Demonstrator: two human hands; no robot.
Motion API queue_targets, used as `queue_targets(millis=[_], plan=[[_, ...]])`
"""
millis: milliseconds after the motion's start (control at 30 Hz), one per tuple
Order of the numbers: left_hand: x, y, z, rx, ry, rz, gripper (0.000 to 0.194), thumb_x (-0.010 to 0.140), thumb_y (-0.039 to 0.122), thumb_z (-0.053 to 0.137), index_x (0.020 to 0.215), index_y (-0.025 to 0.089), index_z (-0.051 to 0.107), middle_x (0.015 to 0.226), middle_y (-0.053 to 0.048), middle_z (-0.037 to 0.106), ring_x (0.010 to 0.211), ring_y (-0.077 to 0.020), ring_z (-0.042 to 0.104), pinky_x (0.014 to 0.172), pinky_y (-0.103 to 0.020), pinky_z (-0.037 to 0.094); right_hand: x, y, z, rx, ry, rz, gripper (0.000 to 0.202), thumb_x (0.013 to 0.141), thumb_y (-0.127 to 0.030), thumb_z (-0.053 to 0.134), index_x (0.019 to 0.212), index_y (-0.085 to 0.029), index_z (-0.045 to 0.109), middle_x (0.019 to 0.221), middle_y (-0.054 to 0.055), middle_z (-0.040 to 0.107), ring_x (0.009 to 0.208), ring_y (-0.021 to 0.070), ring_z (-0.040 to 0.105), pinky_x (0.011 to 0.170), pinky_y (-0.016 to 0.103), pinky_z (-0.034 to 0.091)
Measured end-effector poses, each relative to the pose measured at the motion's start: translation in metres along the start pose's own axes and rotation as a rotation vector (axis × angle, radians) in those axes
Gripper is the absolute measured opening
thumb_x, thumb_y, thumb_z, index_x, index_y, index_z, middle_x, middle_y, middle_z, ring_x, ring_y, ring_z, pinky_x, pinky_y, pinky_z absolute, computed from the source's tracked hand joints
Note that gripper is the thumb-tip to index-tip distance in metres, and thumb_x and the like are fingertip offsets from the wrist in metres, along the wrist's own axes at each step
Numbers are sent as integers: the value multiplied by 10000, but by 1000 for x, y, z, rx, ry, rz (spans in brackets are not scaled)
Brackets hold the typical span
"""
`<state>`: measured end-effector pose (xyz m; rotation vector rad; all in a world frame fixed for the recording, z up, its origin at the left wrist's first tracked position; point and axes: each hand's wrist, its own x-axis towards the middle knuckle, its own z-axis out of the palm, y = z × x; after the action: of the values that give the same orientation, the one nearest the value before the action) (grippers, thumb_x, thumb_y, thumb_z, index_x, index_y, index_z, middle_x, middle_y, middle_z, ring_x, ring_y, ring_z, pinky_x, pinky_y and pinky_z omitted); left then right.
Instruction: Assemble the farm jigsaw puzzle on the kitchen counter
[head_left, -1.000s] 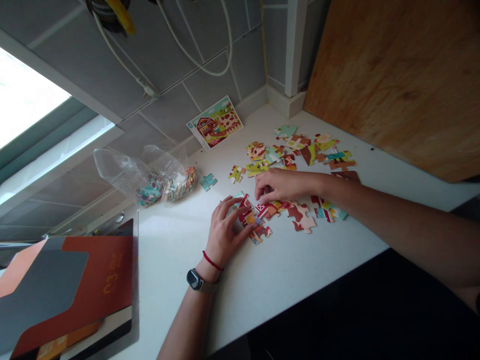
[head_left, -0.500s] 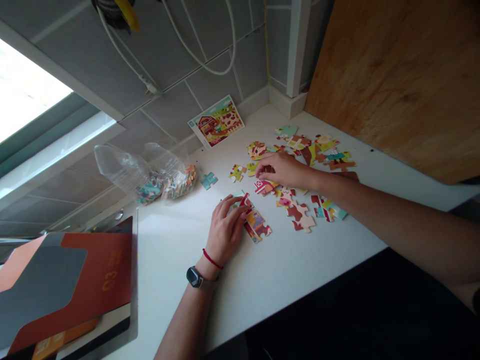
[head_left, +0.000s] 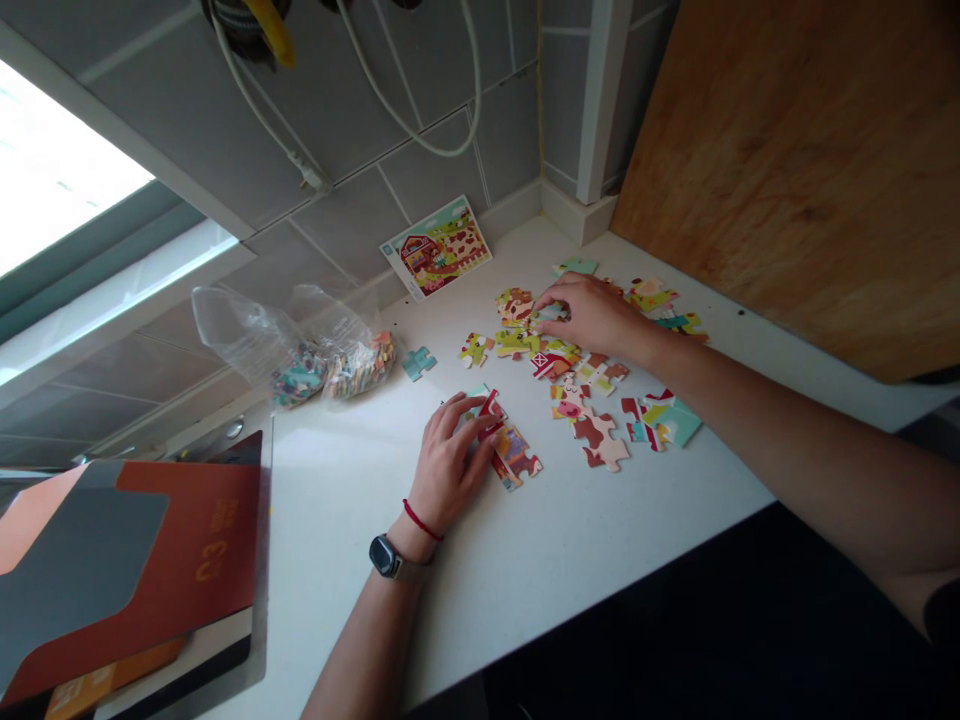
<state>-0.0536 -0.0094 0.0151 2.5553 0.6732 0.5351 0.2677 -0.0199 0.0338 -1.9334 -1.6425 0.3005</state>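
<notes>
My left hand (head_left: pixel 454 450) lies on the counter, its curled fingers and thumb on a small joined block of puzzle pieces (head_left: pixel 516 455) with red, purple and orange print. Over the loose pile is my right hand (head_left: pixel 592 315), fingers bent in a pinch around a pale puzzle piece (head_left: pixel 553 312), partly hidden. Just below that hand sits a red barn piece (head_left: pixel 553 362). Nearer me are joined cow pieces (head_left: pixel 600 435) and, to their right, a red, yellow and teal group (head_left: pixel 664 420). Green pieces (head_left: pixel 514 342) lie left of my right fingers.
A farm picture card (head_left: pixel 439 248) leans against the tiled wall. Clear bags of puzzle pieces (head_left: pixel 360 365) stand at the left, with a lone teal piece (head_left: pixel 418 363) beside them. Folders (head_left: pixel 150 570) stand at the left edge; a wooden board (head_left: pixel 795 190) rises at the right.
My right hand has moved slightly up and right across the pile, and a pale piece now shows at its fingers. The red barn piece lies farther right. My left hand stays put.
</notes>
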Motion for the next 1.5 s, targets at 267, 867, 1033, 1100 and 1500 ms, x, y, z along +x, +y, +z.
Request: queue_targets(millis=[267, 867, 1033, 1100, 1500], plan=[[0, -3, 2, 18, 7, 28, 238, 1076, 297, 543, 1265, 258, 683, 1429, -97, 633, 1424, -304, 515, 1167, -559, 469, 6, 35, -11, -161, -112, 163, 1076, 730, -636, 875, 1624, -219, 445, 1671, 180, 389, 1546, 492, 296, 1255, 621, 296], [-7, 6, 7, 48, 50, 164, 258, 1052, 313, 576, 1275, 289, 702, 1412, -87, 672, 1392, -325, 570, 1099, -554, 547, 4, 28, -12, -185, -148, 218, 515, 825, -430, 839, 1294, -243, 739, 1556, 158, 512, 1480, 351, 471, 1231, 508, 377], [-7, -1, 9, 36, 74, 177, 253, 1064, 324, 555, 1256, 288, 716, 1365, -77, 697, 1337, -297, 608, 1088, -511, 560, 6, 27, -6, -177, -85, 236, 360, 773, -405, 866, 1056, -217, 748, 1474, 150, 554, 1437, 315, 521, 1205, 442, 408], [-8, -3, 9, 30, 75, 172, 247, 1070, 330, 546, 1239, 292, 723, 1355, -74, 699, 1326, -290, 613, 1082, -509, 562, 5, 24, -6, -174, -77, 244, 354, 772, -387, 859, 1049, -204, 736, 1478, 167, 556, 1426, 317, 530, 1193, 444, 418], [-8, -4, 13, 2, 127, 150, 256, 1068, 360, 548, 1218, 309, 750, 1332, -61, 708, 1302, -281, 625, 1065, -474, 577, 13, 26, -23, 167, 274, 197, 264, 845, -412, 681, 1033, -226, 674, 1008, 109, 768, 958, 261, 718, 922, 406, 569]])
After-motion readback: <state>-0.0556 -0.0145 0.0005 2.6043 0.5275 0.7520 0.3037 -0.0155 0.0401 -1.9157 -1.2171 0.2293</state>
